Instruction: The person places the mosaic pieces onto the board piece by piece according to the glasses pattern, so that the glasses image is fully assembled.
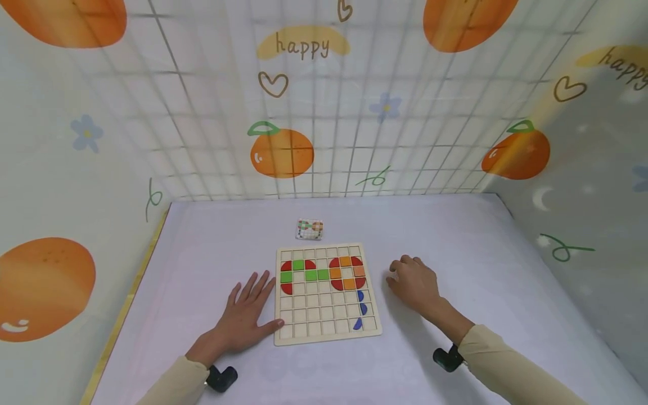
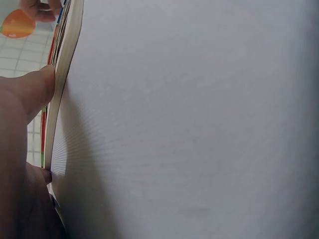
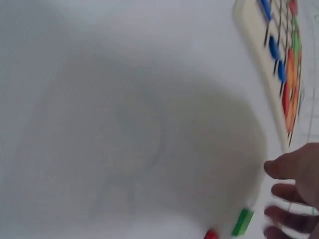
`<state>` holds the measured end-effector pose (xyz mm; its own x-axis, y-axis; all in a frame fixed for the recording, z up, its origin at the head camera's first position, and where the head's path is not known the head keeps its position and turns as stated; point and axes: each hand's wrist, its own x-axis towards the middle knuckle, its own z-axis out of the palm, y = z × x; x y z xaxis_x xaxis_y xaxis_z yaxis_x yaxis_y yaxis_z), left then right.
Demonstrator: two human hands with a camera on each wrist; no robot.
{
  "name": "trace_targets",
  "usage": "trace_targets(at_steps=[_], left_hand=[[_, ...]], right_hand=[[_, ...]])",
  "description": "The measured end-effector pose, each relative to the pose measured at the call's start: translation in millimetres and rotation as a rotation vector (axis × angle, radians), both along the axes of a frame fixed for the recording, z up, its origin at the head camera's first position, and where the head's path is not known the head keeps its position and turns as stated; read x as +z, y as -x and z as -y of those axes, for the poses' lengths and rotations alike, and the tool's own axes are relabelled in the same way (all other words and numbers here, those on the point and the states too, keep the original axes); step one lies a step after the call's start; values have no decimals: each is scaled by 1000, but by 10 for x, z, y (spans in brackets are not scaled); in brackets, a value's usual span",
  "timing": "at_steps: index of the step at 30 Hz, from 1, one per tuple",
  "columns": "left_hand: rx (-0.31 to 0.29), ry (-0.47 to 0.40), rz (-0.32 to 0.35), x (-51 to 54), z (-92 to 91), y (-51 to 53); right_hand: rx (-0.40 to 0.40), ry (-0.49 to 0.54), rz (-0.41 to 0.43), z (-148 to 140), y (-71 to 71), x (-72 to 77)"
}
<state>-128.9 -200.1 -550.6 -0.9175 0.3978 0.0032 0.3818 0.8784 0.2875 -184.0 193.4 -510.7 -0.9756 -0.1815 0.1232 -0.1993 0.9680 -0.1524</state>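
Note:
A pale wooden grid board [image 1: 314, 309] lies on the table, bearing several green squares [image 1: 298, 264], orange squares [image 1: 349, 284] and red rounded pieces [image 1: 286, 288]. Down its right side sit 3 blue rounded pieces [image 1: 363, 309]. My left hand [image 1: 245, 318] lies with spread fingers at the board's left edge, its thumb touching the rim. To the right of the board, my right hand [image 1: 415, 284] hovers with loosely bent fingers and holds nothing visible. Near its fingertips, the right wrist view shows a green piece [image 3: 242, 222] and a red piece [image 3: 211, 234] on the table; the head view does not show them.
Behind the board lies a small card [image 1: 309, 229] printed with a coloured grid pattern. A white cloth covers the table [image 1: 228, 230]. Curtains [image 1: 202, 140] printed with oranges hang at the back and sides, with a wire grid showing at the back.

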Motion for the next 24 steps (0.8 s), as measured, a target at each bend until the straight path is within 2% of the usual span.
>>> trace_targets(at_steps=[2, 4, 11, 16, 20, 24], left_hand=[[0, 2, 3, -3, 5, -2], [1, 9, 4, -4, 8, -4], [-1, -9, 10, 11, 7, -11], [5, 1, 10, 26, 1, -11], [8, -7, 16, 29, -3, -10], [8, -4, 9, 8, 8, -2]], right_hand=[[-39, -45, -39, -75, 1, -17], [-77, -76, -38, -123, -4, -23], [-152, -53, 99, -174, -8, 31], [-99, -23, 122, -212, -11, 59], [-65, 14, 183, -260, 8, 101], [6, 29, 200, -289, 61, 139]])
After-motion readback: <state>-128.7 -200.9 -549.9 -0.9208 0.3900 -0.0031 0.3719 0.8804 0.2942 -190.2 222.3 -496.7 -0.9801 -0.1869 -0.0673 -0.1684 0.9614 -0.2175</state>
